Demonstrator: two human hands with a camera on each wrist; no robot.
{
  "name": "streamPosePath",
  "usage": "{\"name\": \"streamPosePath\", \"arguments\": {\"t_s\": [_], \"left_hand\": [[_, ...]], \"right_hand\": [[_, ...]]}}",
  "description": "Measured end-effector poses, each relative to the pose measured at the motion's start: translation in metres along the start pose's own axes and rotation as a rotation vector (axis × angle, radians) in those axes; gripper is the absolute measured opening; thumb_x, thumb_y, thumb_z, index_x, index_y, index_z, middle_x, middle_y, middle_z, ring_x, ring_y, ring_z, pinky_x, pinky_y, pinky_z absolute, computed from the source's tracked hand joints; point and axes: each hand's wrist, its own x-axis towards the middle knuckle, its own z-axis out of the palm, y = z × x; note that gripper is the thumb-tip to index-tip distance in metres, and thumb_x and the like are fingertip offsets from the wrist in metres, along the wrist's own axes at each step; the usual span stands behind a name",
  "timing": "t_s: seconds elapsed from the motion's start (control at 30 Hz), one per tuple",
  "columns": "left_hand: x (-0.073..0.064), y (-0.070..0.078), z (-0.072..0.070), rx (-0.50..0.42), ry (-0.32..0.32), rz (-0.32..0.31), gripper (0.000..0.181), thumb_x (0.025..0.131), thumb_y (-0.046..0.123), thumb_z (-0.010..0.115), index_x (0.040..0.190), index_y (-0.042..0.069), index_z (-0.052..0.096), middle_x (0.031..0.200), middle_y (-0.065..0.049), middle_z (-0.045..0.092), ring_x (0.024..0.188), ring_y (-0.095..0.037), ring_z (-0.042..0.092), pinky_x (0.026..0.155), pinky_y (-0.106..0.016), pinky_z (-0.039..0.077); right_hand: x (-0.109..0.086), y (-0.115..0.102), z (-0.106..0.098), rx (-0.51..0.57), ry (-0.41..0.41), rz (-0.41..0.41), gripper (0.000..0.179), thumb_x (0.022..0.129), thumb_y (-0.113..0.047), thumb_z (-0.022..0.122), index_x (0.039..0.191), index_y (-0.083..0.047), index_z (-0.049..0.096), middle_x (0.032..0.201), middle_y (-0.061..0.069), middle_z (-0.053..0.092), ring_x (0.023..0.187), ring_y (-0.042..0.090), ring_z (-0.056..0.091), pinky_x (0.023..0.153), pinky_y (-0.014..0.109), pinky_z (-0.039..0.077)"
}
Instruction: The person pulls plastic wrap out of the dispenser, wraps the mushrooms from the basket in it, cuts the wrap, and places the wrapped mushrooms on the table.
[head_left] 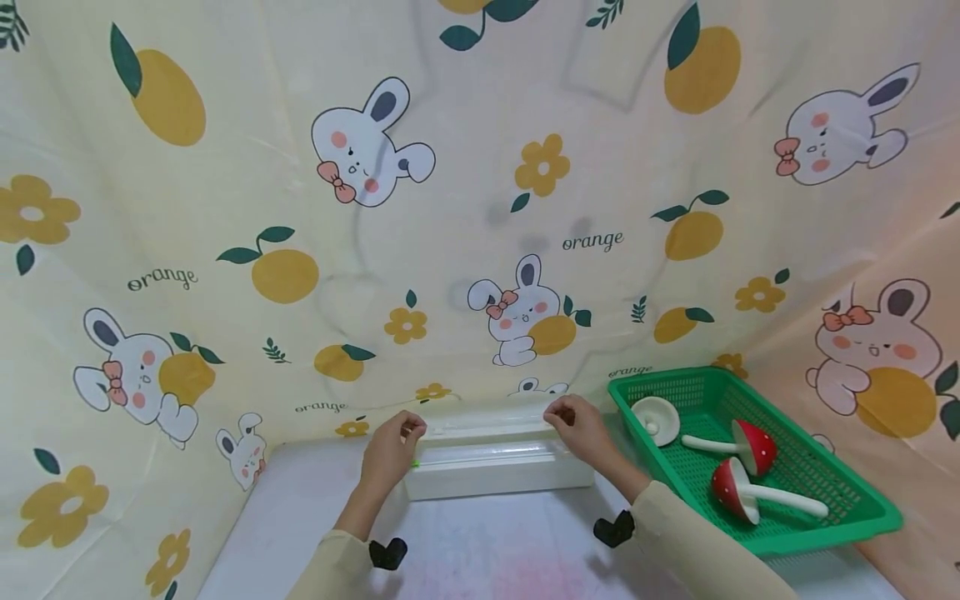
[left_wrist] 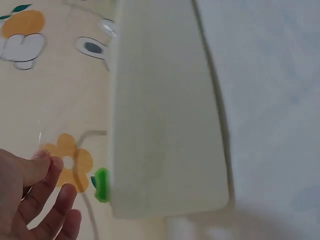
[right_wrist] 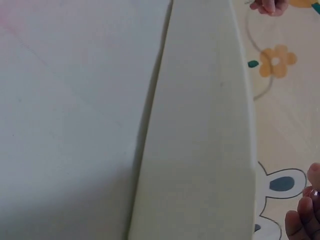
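Observation:
A white cling film dispenser box (head_left: 501, 481) lies lengthwise on the table, with a small green slider (left_wrist: 102, 185) at its left end. Above it, a sheet of clear cling film (head_left: 483, 426) stretches between both hands, shiny and hard to see against the cloth. My left hand (head_left: 392, 448) pinches the film's left corner between thumb and forefinger, other fingers loosely bent. At the opposite corner my right hand (head_left: 587, 432) pinches it the same way. In the right wrist view, only the fingertips of the right hand (right_wrist: 306, 212) show, beyond the box's long side.
To the right stands a green plastic basket (head_left: 765, 546). Inside are two red mushrooms (head_left: 754, 447) with white dots and white stems, plus another mushroom (head_left: 655, 421) showing its pale underside. A printed cloth (head_left: 480, 208) hangs behind the white table (head_left: 315, 483).

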Motion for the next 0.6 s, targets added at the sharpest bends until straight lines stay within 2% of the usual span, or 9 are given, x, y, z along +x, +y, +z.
{"name": "streamPosePath", "arguments": {"t_s": [0.13,0.27,0.6], "left_hand": [[0.001,0.001,-0.002,-0.051,-0.005,-0.012,0.004,0.104,0.016,0.073,0.108,0.015,0.073,0.102,-0.001,0.075,0.099,-0.022,0.069,0.081,-0.041,0.056],[0.002,0.003,-0.005,-0.042,0.006,0.014,0.004,0.105,0.015,0.072,0.108,0.014,0.073,0.102,0.0,0.074,0.098,-0.022,0.068,0.078,-0.039,0.054],[0.001,0.011,-0.01,-0.049,0.097,0.064,0.006,0.105,0.016,0.072,0.108,0.011,0.073,0.101,-0.001,0.073,0.099,-0.022,0.067,0.079,-0.038,0.052]], "right_hand": [[0.001,-0.004,-0.004,0.0,0.007,-0.031,0.005,0.099,-0.007,0.078,0.102,-0.008,0.073,0.097,0.006,0.067,0.083,0.019,0.058,0.071,0.023,0.051],[0.003,-0.007,-0.009,-0.006,0.009,-0.048,0.006,0.098,-0.008,0.079,0.101,-0.008,0.074,0.096,0.005,0.067,0.082,0.018,0.057,0.07,0.023,0.051],[0.008,-0.015,-0.024,-0.045,-0.025,-0.083,0.006,0.099,-0.012,0.078,0.104,-0.009,0.075,0.096,0.003,0.069,0.081,0.018,0.058,0.069,0.022,0.051]]}}
